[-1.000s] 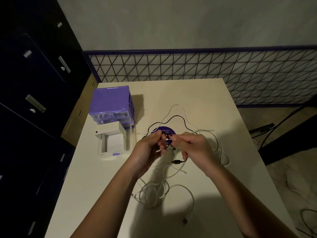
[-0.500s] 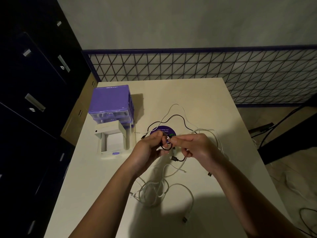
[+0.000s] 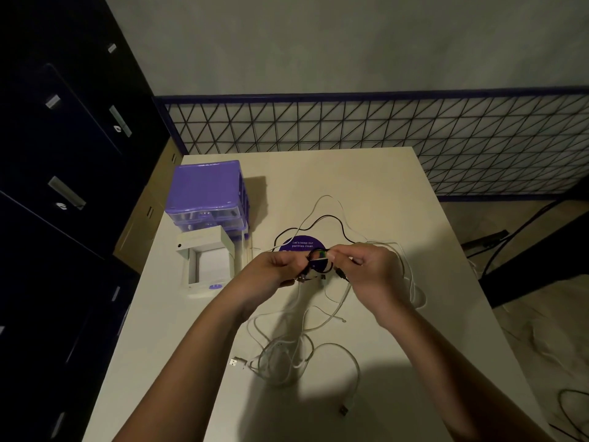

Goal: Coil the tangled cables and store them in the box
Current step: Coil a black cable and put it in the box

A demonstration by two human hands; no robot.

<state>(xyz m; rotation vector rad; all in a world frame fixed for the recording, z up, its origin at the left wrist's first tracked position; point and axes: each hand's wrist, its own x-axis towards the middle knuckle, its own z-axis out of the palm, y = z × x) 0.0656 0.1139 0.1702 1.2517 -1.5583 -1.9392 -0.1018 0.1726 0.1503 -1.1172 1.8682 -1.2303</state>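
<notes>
while both hands meet mid-table, left hand [image 3: 280,266] and right hand [image 3: 366,269] pinch a small black cable [image 3: 318,261] coil, its axis unclear.

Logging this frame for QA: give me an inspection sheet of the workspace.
Surface: cream table, dimly lit.
Job's things: black cable, partly coiled between the hands; white box open.
Clutter: purple drawer unit; round purple sticker.
Grippers: left hand and right hand both pinch the small black coil.
Cables: white cables tangled loose on the table.
Surroundings: wire grid fence; dark cabinets; floor cables at the right.
</notes>
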